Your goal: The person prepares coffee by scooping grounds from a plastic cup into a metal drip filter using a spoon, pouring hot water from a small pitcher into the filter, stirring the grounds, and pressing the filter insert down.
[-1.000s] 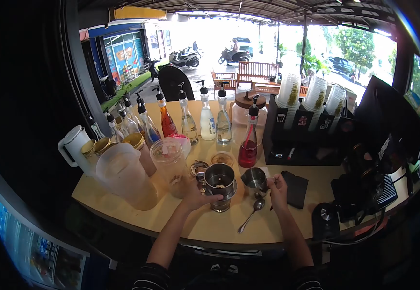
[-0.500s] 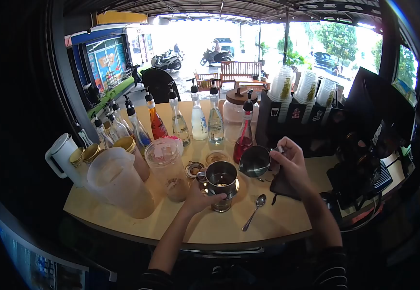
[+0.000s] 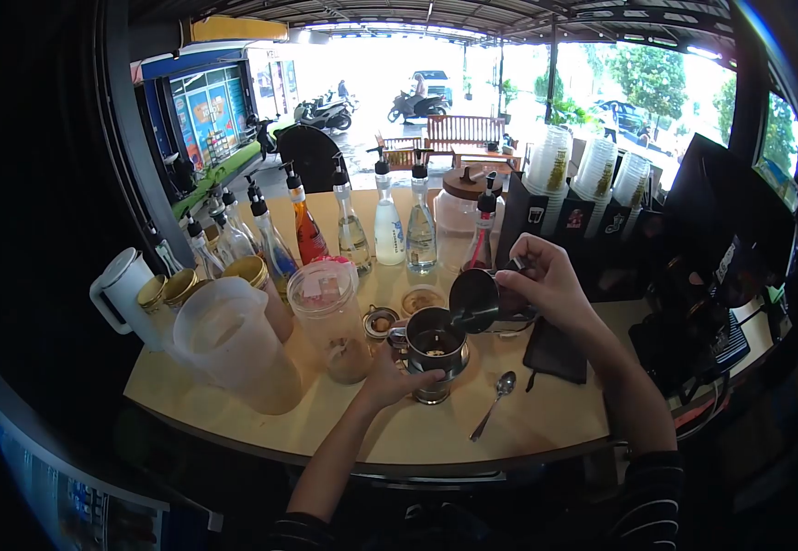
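A metal coffee drip filter [image 3: 452, 349] with a side handle stands on a small glass [image 3: 432, 397] near the counter's front. My left hand [image 3: 392, 378] is closed around the filter's lower left side, thumb across its front. Some dark liquid or grounds with a pale spot show inside it. My right hand [image 3: 553, 285] grips the handle of a small metal pitcher [image 3: 475, 296], tilted left with its lip over the filter's right rim. I cannot make out a stream. A spoon [image 3: 496, 402] lies to the right, beside a dark cloth [image 3: 555, 356].
A frosted plastic jug [image 3: 234, 354] and a clear plastic jar [image 3: 327, 321] stand on the left. Several pump bottles [image 3: 388, 225] line the back. Stacked plastic cups [image 3: 548, 165] sit in a black holder at the right. A small metal lid [image 3: 381, 321] lies behind the filter.
The pitcher has moved closer to the filter and tipped further, bringing its lip over the rim. My left hand keeps its hold on the filter. The view has shifted slightly.
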Tool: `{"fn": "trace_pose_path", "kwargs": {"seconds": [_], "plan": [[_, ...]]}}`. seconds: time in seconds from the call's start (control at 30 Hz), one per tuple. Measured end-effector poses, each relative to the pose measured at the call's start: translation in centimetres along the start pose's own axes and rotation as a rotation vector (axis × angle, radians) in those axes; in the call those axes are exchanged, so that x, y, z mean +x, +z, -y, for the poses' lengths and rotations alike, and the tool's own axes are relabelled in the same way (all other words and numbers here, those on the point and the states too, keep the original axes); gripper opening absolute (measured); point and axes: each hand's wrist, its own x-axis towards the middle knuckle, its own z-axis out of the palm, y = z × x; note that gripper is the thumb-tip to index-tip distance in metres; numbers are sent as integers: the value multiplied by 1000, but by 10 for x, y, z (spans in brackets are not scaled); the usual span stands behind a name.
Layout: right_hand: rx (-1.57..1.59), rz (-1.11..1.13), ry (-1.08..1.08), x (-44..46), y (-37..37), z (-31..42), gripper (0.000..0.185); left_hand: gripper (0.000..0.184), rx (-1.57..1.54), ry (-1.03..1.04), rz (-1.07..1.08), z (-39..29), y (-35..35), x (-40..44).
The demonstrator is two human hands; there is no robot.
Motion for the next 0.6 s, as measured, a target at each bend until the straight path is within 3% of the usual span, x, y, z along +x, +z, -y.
{"fn": "trace_pose_path", "kwargs": {"seconds": [0.27, 0.33, 0.6], "plan": [[-84, 25, 14, 5, 8, 17, 15, 82, -22, 3, -2, 6, 0, 0], [-141, 44, 42, 7, 8, 17, 23, 82, 17, -54, -10, 2, -1, -1], [-199, 54, 28, 10, 11, 18, 22, 83, -19, -9, 9, 8, -1, 1]]}}
